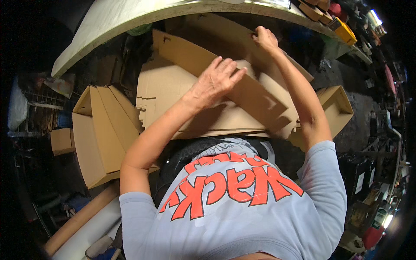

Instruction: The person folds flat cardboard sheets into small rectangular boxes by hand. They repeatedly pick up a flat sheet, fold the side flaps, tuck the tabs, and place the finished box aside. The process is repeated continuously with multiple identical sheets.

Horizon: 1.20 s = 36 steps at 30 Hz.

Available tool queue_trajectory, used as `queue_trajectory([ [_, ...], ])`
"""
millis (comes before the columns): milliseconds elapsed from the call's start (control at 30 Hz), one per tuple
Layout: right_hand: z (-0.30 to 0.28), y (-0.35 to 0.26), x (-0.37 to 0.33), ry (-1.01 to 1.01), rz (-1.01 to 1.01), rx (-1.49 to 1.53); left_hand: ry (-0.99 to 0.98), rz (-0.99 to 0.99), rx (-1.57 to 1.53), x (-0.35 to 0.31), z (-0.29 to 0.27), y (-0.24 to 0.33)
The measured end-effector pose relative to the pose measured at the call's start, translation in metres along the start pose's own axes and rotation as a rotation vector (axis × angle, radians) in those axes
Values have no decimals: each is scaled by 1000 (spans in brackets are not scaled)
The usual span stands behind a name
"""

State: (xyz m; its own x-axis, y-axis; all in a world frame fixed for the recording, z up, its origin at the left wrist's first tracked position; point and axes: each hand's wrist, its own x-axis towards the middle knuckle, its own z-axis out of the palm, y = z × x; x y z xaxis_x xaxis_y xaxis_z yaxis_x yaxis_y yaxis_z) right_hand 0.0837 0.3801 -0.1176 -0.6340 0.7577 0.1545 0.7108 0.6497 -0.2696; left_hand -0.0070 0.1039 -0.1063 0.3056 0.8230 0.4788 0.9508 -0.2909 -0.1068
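Note:
A brown cardboard piece lies before me on a stack of flat cardboard sheets (167, 84). Its near panel (255, 97) stands up on a slant, with a small cut slot near each end. My left hand (216, 80) rests on the upper edge of this panel, fingers stretched over it and thumb out to the right. Farther off, another panel (229, 37) rises at an angle. At its upper edge my right hand (266, 40) is closed, fingers curled around the cardboard. The fold between the two panels is partly hidden behind the near one.
Folded cardboard boxes stand at my left (102, 130) and right (338, 108). A smaller carton (63, 141) sits farther left. A pale curved-looking table edge (143, 17) crosses the far side. Long rolls (93, 229) lie at the lower left. A yellow object (343, 31) is at the far right.

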Motion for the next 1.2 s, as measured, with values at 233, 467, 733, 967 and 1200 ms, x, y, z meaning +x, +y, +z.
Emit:
queue_trajectory([
  [233,-31,78,-30,-32,-239,273,-20,-55,222,-44,-25,-93],
  [467,-60,95,-95,17,-703,-248,-120,-65,-24,-97,-24,-56],
  [733,-65,66,-98,-130,-789,-156,-63,-478,-568,-141,-32,-80],
  [967,-52,6,-112,-186,-483,407,73,-616,-734,-99,-27,-67],
  [1200,-76,-35,-125,-229,-705,271,-70,-154,-349,-38,-33,-55],
])
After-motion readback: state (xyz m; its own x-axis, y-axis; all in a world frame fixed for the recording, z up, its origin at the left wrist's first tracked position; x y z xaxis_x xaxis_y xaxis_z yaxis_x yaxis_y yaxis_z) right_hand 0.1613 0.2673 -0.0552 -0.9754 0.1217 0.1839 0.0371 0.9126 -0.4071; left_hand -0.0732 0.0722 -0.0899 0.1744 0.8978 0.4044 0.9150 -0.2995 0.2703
